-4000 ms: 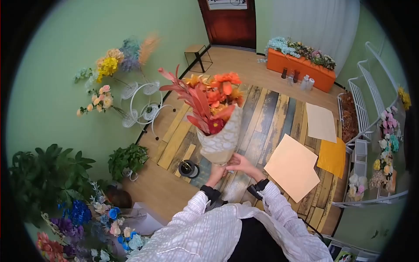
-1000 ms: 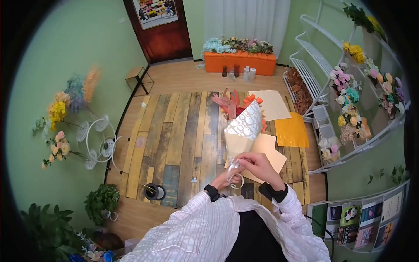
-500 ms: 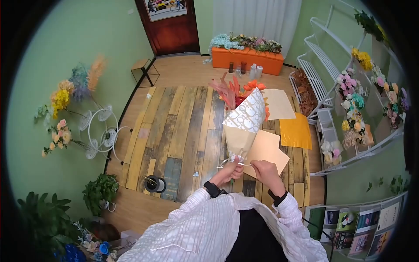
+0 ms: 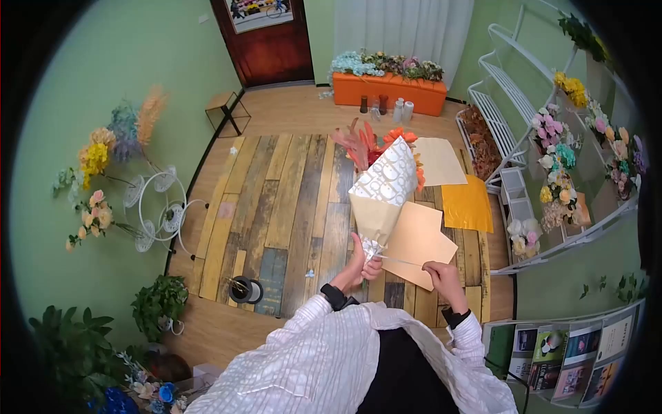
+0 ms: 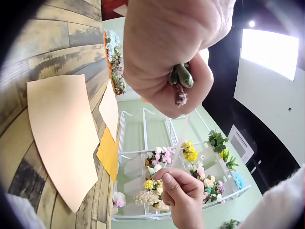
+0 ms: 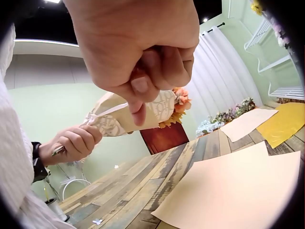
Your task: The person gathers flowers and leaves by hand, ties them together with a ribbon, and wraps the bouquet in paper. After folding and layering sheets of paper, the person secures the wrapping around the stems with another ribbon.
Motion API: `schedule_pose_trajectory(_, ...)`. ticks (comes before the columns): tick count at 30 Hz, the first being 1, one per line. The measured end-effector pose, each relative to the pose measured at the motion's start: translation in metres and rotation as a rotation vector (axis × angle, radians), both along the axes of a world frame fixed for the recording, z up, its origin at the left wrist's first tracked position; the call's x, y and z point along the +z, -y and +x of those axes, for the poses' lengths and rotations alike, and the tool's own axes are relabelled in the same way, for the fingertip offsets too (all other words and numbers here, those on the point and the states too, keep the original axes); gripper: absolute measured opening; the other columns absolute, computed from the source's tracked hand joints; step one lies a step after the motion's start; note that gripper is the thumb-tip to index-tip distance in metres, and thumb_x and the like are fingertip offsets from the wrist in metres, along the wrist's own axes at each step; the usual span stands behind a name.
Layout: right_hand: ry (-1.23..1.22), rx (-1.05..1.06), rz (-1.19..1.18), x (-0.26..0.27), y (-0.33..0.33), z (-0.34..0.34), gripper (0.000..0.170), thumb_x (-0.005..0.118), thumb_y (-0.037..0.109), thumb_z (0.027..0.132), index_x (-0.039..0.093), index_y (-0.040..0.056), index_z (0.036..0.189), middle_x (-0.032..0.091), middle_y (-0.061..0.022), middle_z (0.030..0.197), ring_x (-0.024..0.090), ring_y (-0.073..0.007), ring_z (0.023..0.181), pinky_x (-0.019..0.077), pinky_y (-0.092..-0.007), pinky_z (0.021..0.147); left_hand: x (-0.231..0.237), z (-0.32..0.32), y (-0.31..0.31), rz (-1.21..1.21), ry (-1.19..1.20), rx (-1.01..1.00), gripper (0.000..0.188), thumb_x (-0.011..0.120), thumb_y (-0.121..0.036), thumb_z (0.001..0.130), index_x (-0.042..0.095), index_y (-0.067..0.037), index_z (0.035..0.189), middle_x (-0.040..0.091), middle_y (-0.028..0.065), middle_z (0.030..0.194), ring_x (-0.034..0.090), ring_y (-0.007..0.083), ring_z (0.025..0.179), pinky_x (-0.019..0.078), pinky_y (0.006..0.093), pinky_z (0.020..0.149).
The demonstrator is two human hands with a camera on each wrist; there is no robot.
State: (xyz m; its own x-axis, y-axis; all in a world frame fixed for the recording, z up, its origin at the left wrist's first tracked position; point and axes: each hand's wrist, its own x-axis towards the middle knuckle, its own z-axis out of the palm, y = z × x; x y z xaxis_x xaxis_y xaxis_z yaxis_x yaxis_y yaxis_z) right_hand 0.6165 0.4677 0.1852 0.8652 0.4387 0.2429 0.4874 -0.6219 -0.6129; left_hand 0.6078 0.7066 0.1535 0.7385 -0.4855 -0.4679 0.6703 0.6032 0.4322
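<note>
My left hand (image 4: pixel 360 265) grips a bouquet at its gathered neck, with the thumb lying up along it. Patterned white-and-tan wrapping paper (image 4: pixel 383 186) encloses red and orange flowers (image 4: pixel 376 146), tilted over the table. Green stem ends (image 5: pixel 181 76) poke out below the left fist in the left wrist view. A thin white ribbon (image 4: pixel 401 260) runs taut from the neck to my right hand (image 4: pixel 445 283), which pinches it between thumb and curled fingers. In the right wrist view the ribbon (image 6: pixel 110 109) crosses in front of the wrapping.
Peach paper sheets (image 4: pixel 419 241), a cream sheet (image 4: pixel 440 162) and a yellow sheet (image 4: pixel 467 205) lie on the plank table (image 4: pixel 289 207). A ribbon spool (image 4: pixel 245 290) stands at the near left. White flower shelves (image 4: pixel 514 259) line the right side.
The bouquet has swung right and tilted since the earliest frame. A loose ribbon loop at its neck has been drawn tight as my right hand moved right, away from the left.
</note>
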Motion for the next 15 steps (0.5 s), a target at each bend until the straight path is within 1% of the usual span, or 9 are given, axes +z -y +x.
schedule_pose_trajectory(2, -0.024, -0.015, 0.027, -0.005, 0.006, 0.001, 0.01, 0.052, 0.008, 0.075, 0.06, 0.0021, 0.077, 0.059, -0.0129, 0.069, 0.058, -0.0242, 0.062, 0.045, -0.0287, 0.056, 0.0, 0.0, -0.001, -0.009, -0.005, -0.009, 0.076, 0.01, -0.084, 0.05, 0.029, -0.012, 0.059, 0.023, -0.0055, 0.044, 0.017, 0.0034, 0.033, 0.01, 0.0167, 0.029)
schedule_pose_trajectory(4, -0.089, -0.061, 0.068, -0.007, 0.012, 0.002, 0.01, 0.052, 0.008, 0.075, 0.06, 0.0018, 0.076, 0.059, -0.0117, 0.068, 0.059, -0.0204, 0.06, 0.0438, -0.0264, 0.054, -0.001, 0.001, -0.001, -0.017, -0.009, -0.019, 0.076, 0.01, -0.084, 0.05, 0.029, -0.012, 0.059, 0.023, -0.0052, 0.044, 0.017, 0.0036, 0.033, 0.0101, 0.0168, 0.029)
schedule_pose_trajectory(8, -0.18, -0.122, 0.084, -0.005, 0.026, 0.006, 0.011, 0.052, 0.01, 0.075, 0.06, 0.0026, 0.076, 0.06, -0.0113, 0.068, 0.059, -0.0205, 0.061, 0.044, -0.027, 0.055, -0.004, 0.001, -0.001, -0.042, -0.044, -0.042, 0.075, 0.008, -0.084, 0.051, 0.03, -0.012, 0.059, 0.022, -0.0054, 0.044, 0.018, 0.0038, 0.033, 0.0106, 0.0166, 0.028)
schedule_pose_trajectory(10, -0.15, -0.098, 0.171, -0.012, 0.03, 0.014, 0.012, 0.052, 0.01, 0.076, 0.061, 0.0022, 0.078, 0.06, -0.0083, 0.065, 0.056, -0.0145, 0.056, 0.042, -0.0248, 0.052, -0.001, -0.001, 0.001, -0.06, -0.053, -0.05, 0.075, 0.008, -0.083, 0.052, 0.03, -0.012, 0.059, 0.022, -0.0054, 0.044, 0.018, 0.0039, 0.033, 0.0108, 0.0166, 0.028)
schedule_pose_trajectory(11, -0.15, -0.1, 0.172, -0.015, 0.03, 0.019, 0.012, 0.052, 0.01, 0.076, 0.061, 0.0022, 0.078, 0.06, -0.0083, 0.065, 0.056, -0.0145, 0.056, 0.042, -0.0248, 0.052, 0.0, -0.001, 0.002, -0.049, -0.055, -0.07, 0.074, 0.009, -0.083, 0.053, 0.03, -0.012, 0.059, 0.022, -0.0054, 0.044, 0.017, 0.0039, 0.033, 0.0109, 0.0165, 0.028)
schedule_pose_trajectory(13, -0.322, -0.105, 0.203, -0.016, 0.025, 0.031, 0.011, 0.052, 0.009, 0.076, 0.062, 0.0022, 0.075, 0.055, -0.0006, 0.057, 0.047, -0.0081, 0.05, 0.0365, -0.0215, 0.047, 0.004, -0.002, 0.006, -0.037, -0.054, -0.098, 0.074, 0.009, -0.083, 0.054, 0.031, -0.012, 0.058, 0.022, -0.0054, 0.044, 0.017, 0.0039, 0.033, 0.0111, 0.0165, 0.028)
schedule_pose_trajectory(14, -0.318, -0.107, 0.205, -0.024, 0.022, 0.04, 0.011, 0.052, 0.009, 0.076, 0.062, 0.0022, 0.075, 0.055, -0.0006, 0.057, 0.047, -0.0081, 0.05, 0.0365, -0.0215, 0.047, 0.005, -0.003, 0.008, 0.005, 0.006, -0.155, 0.074, 0.009, -0.082, 0.055, 0.031, -0.012, 0.057, 0.022, -0.0054, 0.044, 0.017, 0.0038, 0.032, 0.011, 0.0166, 0.028)
schedule_pose_trajectory(15, -0.45, -0.077, 0.263, -0.036, 0.017, 0.051, 0.012, 0.053, 0.01, 0.076, 0.062, 0.0022, 0.077, 0.054, 0.0012, 0.058, 0.046, -0.0078, 0.05, 0.0358, -0.0211, 0.047, 0.006, -0.004, 0.01, 0.048, 0.067, -0.21, 0.073, 0.008, -0.082, 0.056, 0.031, -0.013, 0.056, 0.022, -0.0054, 0.043, 0.017, 0.0037, 0.032, 0.0109, 0.0168, 0.028)
